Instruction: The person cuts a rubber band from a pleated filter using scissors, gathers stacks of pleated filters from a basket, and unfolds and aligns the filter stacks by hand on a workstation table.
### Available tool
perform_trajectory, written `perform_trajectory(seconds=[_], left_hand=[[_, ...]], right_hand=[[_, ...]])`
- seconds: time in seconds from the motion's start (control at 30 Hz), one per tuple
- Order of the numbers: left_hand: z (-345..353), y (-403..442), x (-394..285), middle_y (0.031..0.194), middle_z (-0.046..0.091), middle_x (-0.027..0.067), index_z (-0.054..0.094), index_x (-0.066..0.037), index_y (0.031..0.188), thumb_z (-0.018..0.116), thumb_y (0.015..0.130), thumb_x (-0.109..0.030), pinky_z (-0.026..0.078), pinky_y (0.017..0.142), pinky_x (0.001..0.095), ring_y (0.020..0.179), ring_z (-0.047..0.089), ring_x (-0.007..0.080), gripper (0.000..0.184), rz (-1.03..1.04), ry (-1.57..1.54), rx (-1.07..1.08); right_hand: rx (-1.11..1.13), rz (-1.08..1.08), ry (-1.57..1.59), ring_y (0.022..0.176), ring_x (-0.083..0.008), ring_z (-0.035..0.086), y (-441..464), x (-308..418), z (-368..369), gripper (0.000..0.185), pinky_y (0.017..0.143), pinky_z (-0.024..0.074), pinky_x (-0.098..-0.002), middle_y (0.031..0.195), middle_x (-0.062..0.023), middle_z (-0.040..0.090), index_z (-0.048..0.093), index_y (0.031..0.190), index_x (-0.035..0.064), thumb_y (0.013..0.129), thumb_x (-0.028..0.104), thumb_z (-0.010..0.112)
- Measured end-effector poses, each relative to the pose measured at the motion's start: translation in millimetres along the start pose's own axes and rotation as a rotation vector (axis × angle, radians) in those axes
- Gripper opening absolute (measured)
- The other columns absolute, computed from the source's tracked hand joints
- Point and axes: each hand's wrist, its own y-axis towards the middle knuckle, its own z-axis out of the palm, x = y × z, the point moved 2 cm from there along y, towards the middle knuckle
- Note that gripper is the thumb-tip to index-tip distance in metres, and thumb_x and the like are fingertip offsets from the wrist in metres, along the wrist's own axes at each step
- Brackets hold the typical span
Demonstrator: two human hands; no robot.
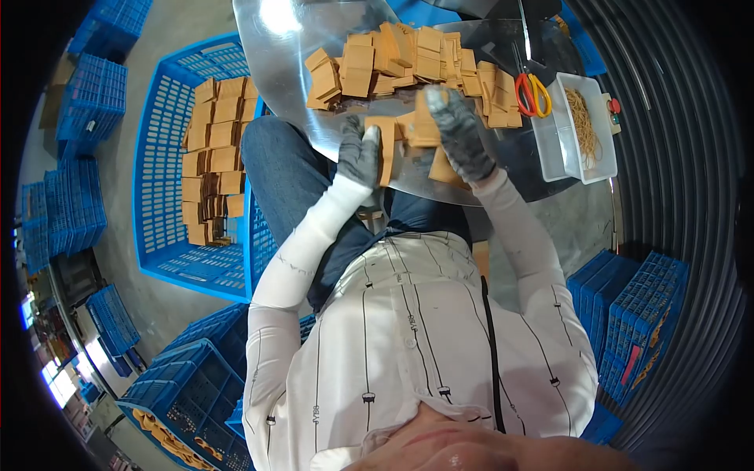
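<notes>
My left hand [359, 155], in a grey glove, is closed on a small stack of tan flat pieces [382, 149], held on edge above the metal table [294, 82]. In my right hand [463, 135], also gloved, are more tan flat pieces [425, 129], gripped between thumb and fingers. Another loose tan piece [446, 169] lies below my right hand at the table's near edge. Just beyond both hands spreads a heap of the same tan pieces [428, 55]. Whether they are leather or card I cannot tell.
A blue crate [149, 228] at my left holds rows of tan stacks. On the table's right lie scissors [537, 100] with red and yellow handles, beside a white tray [556, 149] of thin rubber bands [580, 125]. More blue crates [628, 314] stand around me.
</notes>
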Motion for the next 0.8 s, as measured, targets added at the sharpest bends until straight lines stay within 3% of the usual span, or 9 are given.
perform_trajectory(seconds=[0.03, 0.1, 0.2, 0.23, 0.37, 0.5, 0.63, 0.7, 0.8], left_hand=[[-0.9, 7.0, 5.2, 0.124, 0.044, 0.0311, 0.035, 0.014, 0.124, 0.046, 0.092, -0.03, 0.026, 0.104, 0.0382, 0.121, 0.04, 0.038, 0.056, 0.035, 0.169, -0.054], [6.2, 18.6, 16.4, 0.121, 0.047, 0.0291, 0.04, 0.009, 0.123, 0.052, 0.09, -0.029, 0.035, 0.097, 0.0382, 0.112, 0.047, 0.0389, 0.053, 0.118, 0.237, -0.139], [3.6, 27.9, -8.4, 0.095, 0.058, 0.0194, 0.049, 0.0, 0.112, 0.063, 0.083, -0.021, 0.047, 0.077, 0.0355, 0.086, 0.059, 0.0297, 0.039, 0.108, 0.38, -0.159], [2.3, 28.1, -10.3, 0.091, 0.058, 0.0185, 0.048, 0.0, 0.112, 0.064, 0.082, -0.021, 0.047, 0.075, 0.0358, 0.082, 0.059, 0.0302, 0.039, 0.108, 0.344, -0.187], [4.3, 30.2, -22.2, 0.081, 0.059, 0.0177, 0.048, -0.001, 0.102, 0.06, 0.085, -0.025, 0.047, 0.067, 0.0391, 0.073, 0.06, 0.0327, 0.031, 0.154, 0.592, -0.302], [13.4, 33.6, -26.8, 0.085, 0.059, 0.0214, 0.05, -0.001, 0.097, 0.05, 0.089, -0.029, 0.046, 0.069, 0.0427, 0.08, 0.059, 0.0351, 0.029, 0.183, 0.938, -0.271], [28.3, 34.8, -36.4, 0.086, 0.057, 0.0188, 0.056, 0.0, 0.094, 0.048, 0.087, -0.027, 0.041, 0.074, 0.0474, 0.083, 0.054, 0.0354, 0.029, 0.365, 1.131, -0.299], [25.1, 20.2, -61.9, 0.088, 0.057, 0.0194, 0.056, 0.001, 0.098, 0.049, 0.086, -0.024, 0.04, 0.074, 0.0471, 0.084, 0.053, 0.0353, 0.029, 0.518, 1.032, -0.327], [27.0, -1.0, -77.7, 0.092, 0.058, 0.0179, 0.055, 0.004, 0.107, 0.056, 0.084, -0.014, 0.043, 0.08, 0.0427, 0.089, 0.054, 0.0345, 0.029, 0.771, 0.673, -0.262]], right_hand=[[0.016, 0.032, -0.01, 0.074, -0.0154, 0.055, 6.1, -8.9, 4.7, 0.038, 0.071, 0.0462, -0.0259, 0.081, -0.0048, 0.056, 0.054, 0.102, -0.0026, 0.089, 0.033, 0.056], [-0.037, -0.014, -0.257, 0.08, -0.021, 0.056, 7.9, -18.7, -2.6, 0.038, 0.074, 0.0461, -0.0324, 0.087, -0.009, 0.058, 0.053, 0.106, -0.004, 0.087, 0.029, 0.058], [-0.102, -0.257, -0.748, 0.089, -0.0297, 0.056, -0.9, -6.0, -53.8, 0.046, 0.078, 0.0452, -0.0419, 0.092, -0.0152, 0.058, 0.051, 0.113, -0.004, 0.08, 0.026, 0.064], [-0.067, 0.047, -0.592, 0.093, -0.0325, 0.054, -7.5, 1.1, -67.8, 0.051, 0.083, 0.0433, -0.0425, 0.09, -0.0171, 0.057, 0.051, 0.116, -0.0013, 0.076, 0.027, 0.067], [0.237, -0.043, -0.957, 0.098, -0.03, 0.052, -56.9, -25.8, -79.6, 0.056, 0.086, 0.0417, -0.0406, 0.099, -0.0157, 0.054, 0.055, 0.111, 0.0025, 0.07, 0.037, 0.071], [0.361, 0.318, -0.843, 0.097, -0.0314, 0.052, -68.8, -24.3, -76.9, 0.057, 0.085, 0.0421, -0.0421, 0.1, -0.0169, 0.053, 0.056, 0.105, 0.0014, 0.065, 0.038, 0.074], [0.128, 0.271, -0.458, 0.08, -0.0212, 0.055, -70.5, -34.4, -87.1, 0.037, 0.072, 0.0463, -0.0327, 0.086, -0.0111, 0.055, 0.055, 0.098, 0.0011, 0.075, 0.026, 0.07], [0.108, 0.391, -0.044, 0.071, -0.0139, 0.053, -61.7, -15.0, -99.4, 0.026, 0.065, 0.046, -0.0263, 0.079, -0.0066, 0.054, 0.056, 0.096, 0.0014, 0.081, 0.02, 0.066], [0.126, 0.311, 0.09, 0.068, -0.0067, 0.047, -56.5, 15.7, -100.4, 0.019, 0.061, 0.0431, -0.0211, 0.077, -0.001, 0.052, 0.055, 0.095, 0.002, 0.087, 0.018, 0.06]])
